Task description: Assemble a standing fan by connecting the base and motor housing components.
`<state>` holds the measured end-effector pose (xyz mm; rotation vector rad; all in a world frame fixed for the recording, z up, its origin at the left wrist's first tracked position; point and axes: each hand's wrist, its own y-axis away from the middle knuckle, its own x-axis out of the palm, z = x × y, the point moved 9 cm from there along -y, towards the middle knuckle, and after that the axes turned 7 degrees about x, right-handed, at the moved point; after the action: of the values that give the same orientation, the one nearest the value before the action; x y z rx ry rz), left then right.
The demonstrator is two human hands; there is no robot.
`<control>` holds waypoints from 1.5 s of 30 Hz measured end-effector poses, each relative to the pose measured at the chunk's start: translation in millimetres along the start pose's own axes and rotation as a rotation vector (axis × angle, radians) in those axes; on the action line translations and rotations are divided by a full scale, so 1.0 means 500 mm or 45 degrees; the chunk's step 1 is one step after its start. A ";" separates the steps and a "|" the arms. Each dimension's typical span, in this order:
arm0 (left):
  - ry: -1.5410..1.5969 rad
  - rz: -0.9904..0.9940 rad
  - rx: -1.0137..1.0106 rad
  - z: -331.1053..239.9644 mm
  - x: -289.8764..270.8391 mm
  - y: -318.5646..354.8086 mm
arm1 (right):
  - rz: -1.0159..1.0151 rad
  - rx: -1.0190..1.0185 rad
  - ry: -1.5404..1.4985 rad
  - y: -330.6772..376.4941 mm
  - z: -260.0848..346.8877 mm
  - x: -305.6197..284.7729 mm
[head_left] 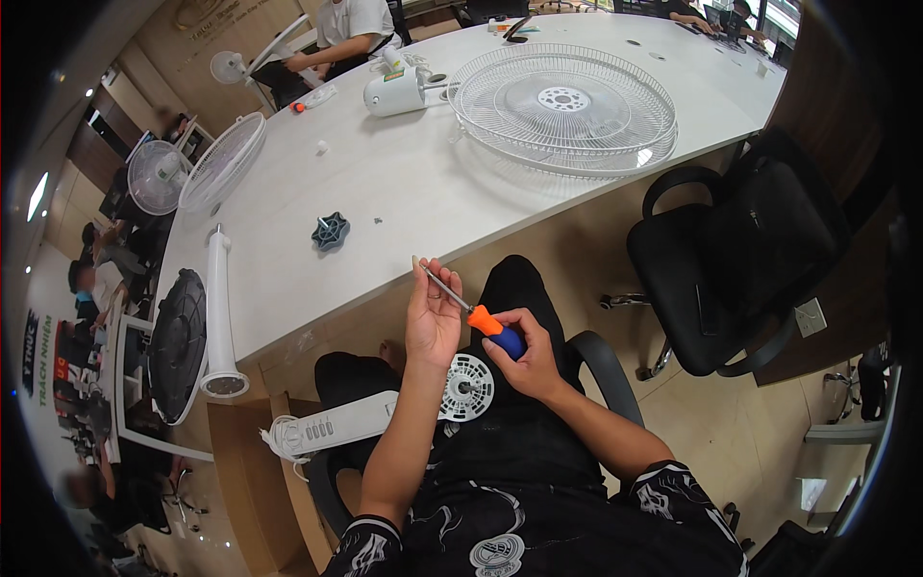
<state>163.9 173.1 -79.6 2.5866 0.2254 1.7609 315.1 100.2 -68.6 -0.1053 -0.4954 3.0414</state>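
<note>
My right hand (524, 361) grips the orange and blue handle of a screwdriver (481, 315). My left hand (433, 317) pinches the metal shaft near its tip, fingers raised just below the table edge. On my lap lies a white fan control housing (351, 423) with a round vented motor cover (468, 388) and a coiled cord (282, 438). A dark blue fan nut (330, 231) sits on the white table (404, 173), a little up and left of my left hand.
Two stacked white fan grilles (565, 106) and a white motor unit (394, 93) lie farther back on the table. A white pole with base (219, 317) and a black fan base (178, 346) sit at the left. A black office chair (740, 260) stands right. Another person sits at the far end.
</note>
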 end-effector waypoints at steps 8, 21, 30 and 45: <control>-0.196 0.090 0.071 -0.022 -0.037 -0.008 | 0.112 0.180 -0.087 0.006 -0.032 0.016; -2.144 1.050 0.140 -0.162 -0.145 0.141 | 0.301 0.098 0.262 -0.026 0.060 -0.155; -2.415 1.006 0.179 -0.137 -0.186 0.178 | 0.374 0.243 0.471 0.019 0.063 -0.207; -2.384 1.047 0.123 -0.111 -0.184 0.180 | 0.572 0.034 0.605 0.032 0.035 -0.111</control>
<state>90.2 68.5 -136.5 3.1495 -0.7927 -1.2495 368.5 75.7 -54.0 -1.0377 -0.4353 3.2582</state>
